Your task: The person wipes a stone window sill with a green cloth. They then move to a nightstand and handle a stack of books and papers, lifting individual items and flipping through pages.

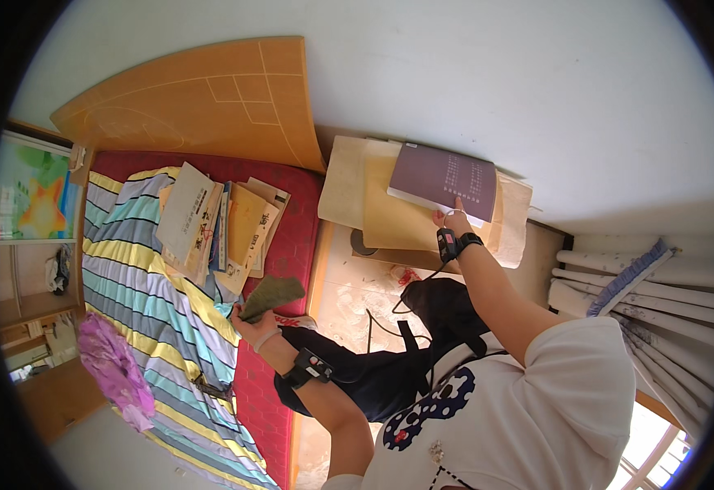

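My left hand (258, 326) holds an olive-green cloth (273, 296) above the edge of the bed. My right hand (453, 222) is at the near edge of a thick purple book (443, 177), with one finger on its cover. The fingers under that edge are hidden. Beneath the book lie large tan paper sheets or folders (341, 184), on a low surface against the wall. The book's cover bears writing.
A stack of books and papers (188, 211) lies on a striped sheet (155, 288) over a red mattress (265, 392). Nearby are a purple plastic bag (115, 367), a wooden headboard (210, 104) and a gathered curtain (657, 288). Cables hang from my wrist devices.
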{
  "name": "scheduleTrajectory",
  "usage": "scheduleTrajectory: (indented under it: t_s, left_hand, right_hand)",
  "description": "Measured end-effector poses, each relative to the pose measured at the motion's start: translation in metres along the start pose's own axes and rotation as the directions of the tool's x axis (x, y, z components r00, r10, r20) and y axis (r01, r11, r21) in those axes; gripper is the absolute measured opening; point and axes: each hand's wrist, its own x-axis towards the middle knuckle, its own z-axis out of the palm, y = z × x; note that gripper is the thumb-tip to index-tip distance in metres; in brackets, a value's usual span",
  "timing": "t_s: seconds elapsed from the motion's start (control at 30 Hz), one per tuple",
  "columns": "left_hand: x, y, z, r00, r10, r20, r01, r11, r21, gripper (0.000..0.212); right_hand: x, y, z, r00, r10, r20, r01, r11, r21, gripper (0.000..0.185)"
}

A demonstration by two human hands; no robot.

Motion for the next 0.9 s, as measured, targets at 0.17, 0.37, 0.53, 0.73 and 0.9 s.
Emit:
scheduleTrajectory:
  t_s: [0.17,0.37,0.53,0.73,0.9]
  left_hand:
    - [0.006,-0.006,-0.002,1.000,0.013,-0.007,-0.012,0.998,0.057,0.012]
    - [-0.006,-0.005,0.009,1.000,-0.014,0.012,0.013,0.999,0.038,0.013]
    - [-0.003,-0.007,0.017,0.995,-0.074,0.063,0.075,0.997,-0.009,0.012]
    - [-0.001,-0.007,0.017,0.997,-0.018,0.070,0.017,1.000,0.027,0.013]
    - [-0.006,-0.016,0.027,0.993,-0.093,0.076,0.093,0.996,0.005,0.013]
  right_hand:
    - [0.016,-0.004,-0.008,0.996,-0.062,0.056,0.059,0.997,0.058,0.040]
    - [-0.001,0.008,0.028,0.961,-0.277,-0.009,0.273,0.941,0.202,0.028]
    - [-0.042,0.011,0.054,0.881,-0.459,0.112,0.454,0.888,0.069,0.025]
    - [-0.076,0.029,-0.010,0.853,-0.391,0.345,0.410,0.912,0.018,0.023]
    - [-0.048,0.053,-0.087,0.965,-0.262,0.034,0.264,0.949,-0.175,0.032]
